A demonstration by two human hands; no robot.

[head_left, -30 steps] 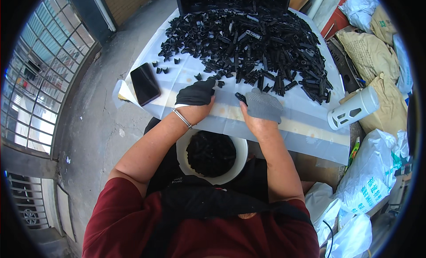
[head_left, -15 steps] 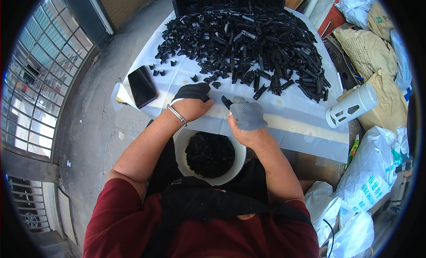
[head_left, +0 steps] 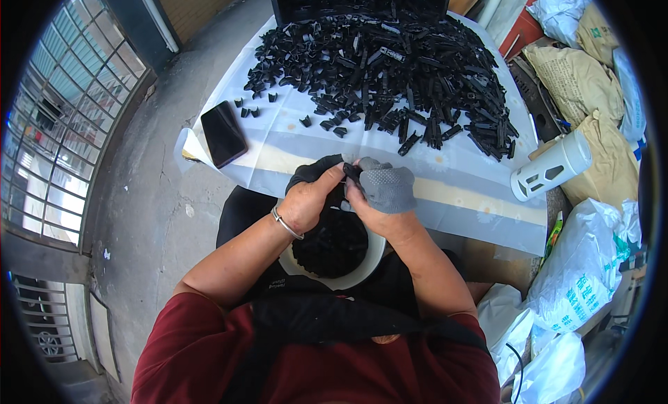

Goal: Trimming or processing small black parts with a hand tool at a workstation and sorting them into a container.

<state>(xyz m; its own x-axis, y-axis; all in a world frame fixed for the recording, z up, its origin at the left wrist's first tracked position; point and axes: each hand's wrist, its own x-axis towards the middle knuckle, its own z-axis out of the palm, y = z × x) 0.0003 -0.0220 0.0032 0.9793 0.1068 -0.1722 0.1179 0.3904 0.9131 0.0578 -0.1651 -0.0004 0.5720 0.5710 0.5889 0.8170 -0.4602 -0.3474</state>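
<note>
My left hand, in a dark fingerless glove with a metal bangle at the wrist, meets my right hand, in a grey dotted glove. Between them, above the near edge of the table, they grip a small black plastic part; fingers hide most of it. Directly below stands a white bucket between my legs, holding black plastic pieces. Across the table lies a big pile of black parts, small U-shaped clips at its left and longer strips at its right.
A black phone lies at the table's left edge, on the white sheet. A white cup stands at the right edge. Stuffed sacks crowd the right side. A dark crate sits behind the pile.
My left hand has come right and toward me from the table, joining my right hand at the black part. My right hand has shifted only slightly.
</note>
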